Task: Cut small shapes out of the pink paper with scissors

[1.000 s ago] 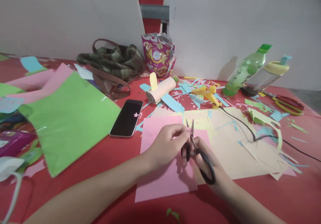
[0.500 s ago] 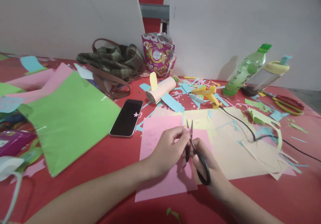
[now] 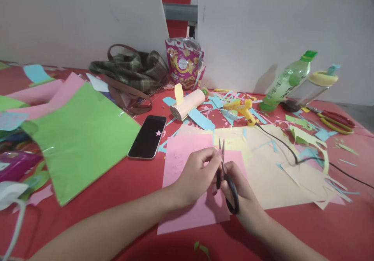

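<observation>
Black-handled scissors [image 3: 233, 194] are in my right hand [image 3: 244, 189], its fingers in and around the handle loops. Their blades point away from me and stand slightly apart. My left hand [image 3: 197, 173] is pinched closed beside the blades, on a tiny piece of pink paper [image 3: 219, 152] that is mostly hidden by the fingertips. Both hands hover over a pink paper sheet [image 3: 175, 210], which carries small pink cut pieces [image 3: 175, 163] on its left part. A little pink star [image 3: 158, 133] lies on the black phone [image 3: 146, 142] to the left.
A yellow glue gun [image 3: 241, 108] with a black cord lies behind a cream sheet [image 3: 271, 183]. Further back are a paper-covered tube [image 3: 189, 104], a snack bag [image 3: 185, 64] and a green bottle [image 3: 286, 82]. Red-and-yellow-handled scissors [image 3: 336, 121] rest at right, a green sheet [image 3: 84, 136] at left.
The scissors' blades have come closer together, and the lower handle loop has moved slightly left with my right fingers. My left hand has hardly moved.
</observation>
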A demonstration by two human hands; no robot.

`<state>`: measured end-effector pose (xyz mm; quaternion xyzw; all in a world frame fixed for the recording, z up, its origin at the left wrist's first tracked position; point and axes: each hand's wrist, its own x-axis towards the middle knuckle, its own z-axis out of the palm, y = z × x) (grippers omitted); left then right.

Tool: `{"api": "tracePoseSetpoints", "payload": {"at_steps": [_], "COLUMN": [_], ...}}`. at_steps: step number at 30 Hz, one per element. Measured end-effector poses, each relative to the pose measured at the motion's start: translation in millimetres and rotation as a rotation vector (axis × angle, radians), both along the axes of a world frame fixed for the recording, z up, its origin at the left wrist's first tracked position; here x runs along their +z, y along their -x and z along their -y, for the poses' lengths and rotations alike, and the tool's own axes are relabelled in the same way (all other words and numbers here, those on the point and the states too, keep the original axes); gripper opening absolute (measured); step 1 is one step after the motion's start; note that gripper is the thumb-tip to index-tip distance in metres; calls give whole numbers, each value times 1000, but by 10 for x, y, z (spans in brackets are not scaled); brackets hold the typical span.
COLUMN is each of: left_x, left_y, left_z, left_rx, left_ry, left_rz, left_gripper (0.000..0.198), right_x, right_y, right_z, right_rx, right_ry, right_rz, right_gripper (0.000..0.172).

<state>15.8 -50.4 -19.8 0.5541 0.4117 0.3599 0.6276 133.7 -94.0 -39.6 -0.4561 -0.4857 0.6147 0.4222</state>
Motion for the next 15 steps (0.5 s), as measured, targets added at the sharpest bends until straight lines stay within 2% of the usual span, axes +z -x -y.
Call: {"api": "tracePoseSetpoints", "payload": {"at_steps": [4,8,12,15], "left_x": [2,10,5,-5], "left_y": [6,21,30,34], "left_z": [-11,-41,-66,-68], "left_rx": [-40,-55,-136,-196], "left_ry": [55,21,-37,-74], "left_rz": [30,28,-48,-145], "left_gripper": [31,31,30,29], "right_x": [20,-20,-71,-43], "right_y": [10,-16,-65,-84], "right_z": [-8,-20,-86,-145], "right_rx": [-37,-91,-218,-300], "right_ry": [7,23,-103,-79], "right_rz": [1,-42,-154,-202], "right_gripper": [27,21,16,14]}}
